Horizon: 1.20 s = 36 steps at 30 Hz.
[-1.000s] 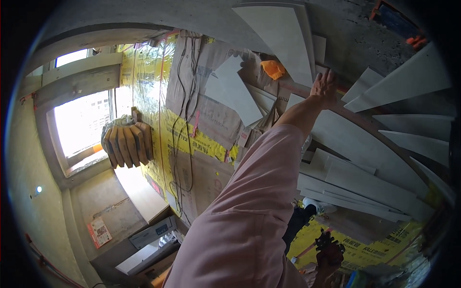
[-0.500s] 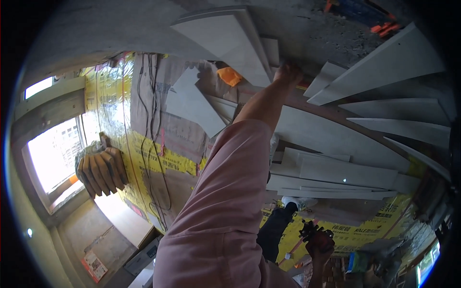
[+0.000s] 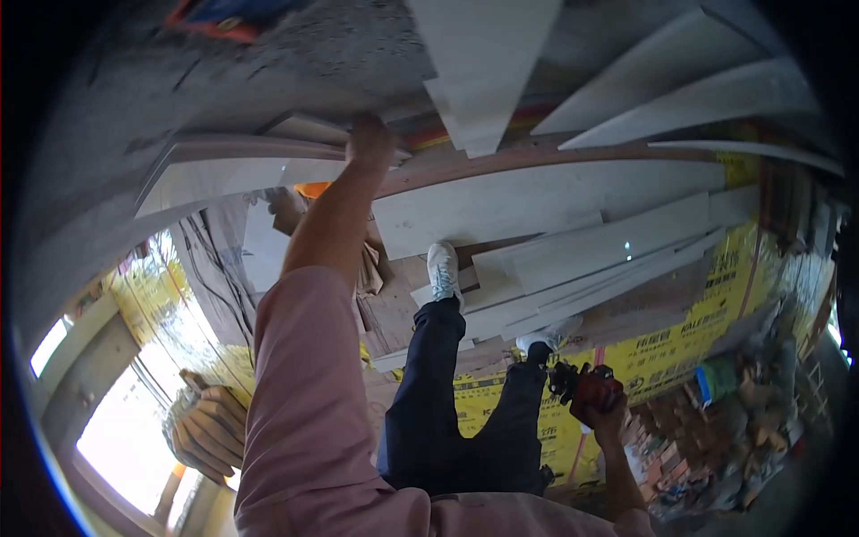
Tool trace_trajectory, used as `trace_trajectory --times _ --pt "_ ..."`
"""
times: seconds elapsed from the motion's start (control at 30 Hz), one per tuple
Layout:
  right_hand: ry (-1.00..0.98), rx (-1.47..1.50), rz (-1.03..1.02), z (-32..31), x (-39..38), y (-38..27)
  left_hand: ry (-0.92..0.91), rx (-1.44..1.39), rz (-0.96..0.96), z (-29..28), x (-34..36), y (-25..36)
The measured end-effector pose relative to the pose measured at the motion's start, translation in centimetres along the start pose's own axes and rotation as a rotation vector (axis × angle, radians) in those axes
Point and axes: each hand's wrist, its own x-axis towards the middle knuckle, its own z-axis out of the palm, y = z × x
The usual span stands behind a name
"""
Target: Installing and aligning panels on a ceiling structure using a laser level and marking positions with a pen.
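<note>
My left hand [image 3: 371,143] reaches up to the end of several stacked pale tile panels [image 3: 242,174] leaning at the far left. Its fingers bend over the panels' edge, partly blurred. Low on the right, beside my dark trouser leg, my right hand [image 3: 608,416] grips a red-and-black tool [image 3: 586,391] with a black knobbed end. What kind of tool it is, I cannot make out. An orange thing [image 3: 313,190] shows just under my left wrist, half hidden by the arm.
More pale panels [image 3: 680,80] lean against the wall at the far right. Several long strips [image 3: 591,251] lie on the floor around my white shoe [image 3: 442,268]. Yellow printed sheeting [image 3: 662,358] covers the floor. Brown rubble [image 3: 689,438] lies at the right, and a window [image 3: 116,447] is at the left.
The view has swung to the right, so the left hand and its panels appear further left. Both my legs now show more fully. The red-and-black tool is still in my right hand.
</note>
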Motion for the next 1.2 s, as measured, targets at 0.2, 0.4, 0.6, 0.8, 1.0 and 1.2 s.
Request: trace_trajectory --times 0.2,0.4,0.6,0.8,1.0,1.2 --pt "-0.041 0.087 0.041 0.2 0.4 0.0 -0.031 0.14 0.073 -1.7 -0.3 -0.4" --pt "-0.028 0.014 0.058 0.4 0.7 -1.2 0.195 -0.137 -0.036 -2.0 0.7 0.9" --pt "-0.041 -0.005 0.124 0.3 0.5 -1.7 0.075 -0.4 0.065 -2.7 2.8 1.9" --pt "-0.034 0.082 0.045 1.0 1.3 -1.0 0.399 -0.721 -0.015 4.2 2.1 -1.8" --pt "-0.057 0.061 0.09 1.0 1.3 -0.6 0.099 -0.627 0.117 1.4 2.4 -0.7" --pt "-0.05 0.085 0.146 1.3 0.8 0.7 -0.045 -0.673 0.242 -1.7 0.2 0.7"
